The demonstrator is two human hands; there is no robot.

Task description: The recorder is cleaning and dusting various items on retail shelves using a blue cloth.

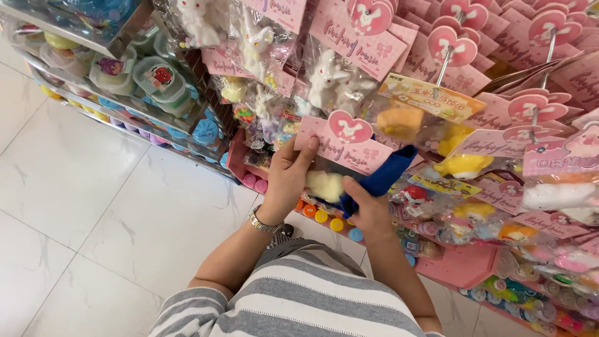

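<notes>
At the middle of the hanging rack, a clear packet with a pale yellow soft toy (324, 185) hangs under its pink heart-topped header card (346, 145). My left hand (288, 178) holds that packet from its left side, thumb and fingers closed on the card's lower left corner and the plastic below it; a metal wristwatch (263, 223) sits on that wrist. My right hand (369, 211) has its grip pinched on a blue cloth (380, 178), which lies against the packet's right side and runs up toward the card. Just right of the cloth hang packets of yellow duck toys (463, 165). Above hang packets of white rabbit toys (327, 78) on pink cards. Lower left, wire shelves carry round clear tubs (159, 78). Below is a white tiled floor (75, 187).
</notes>
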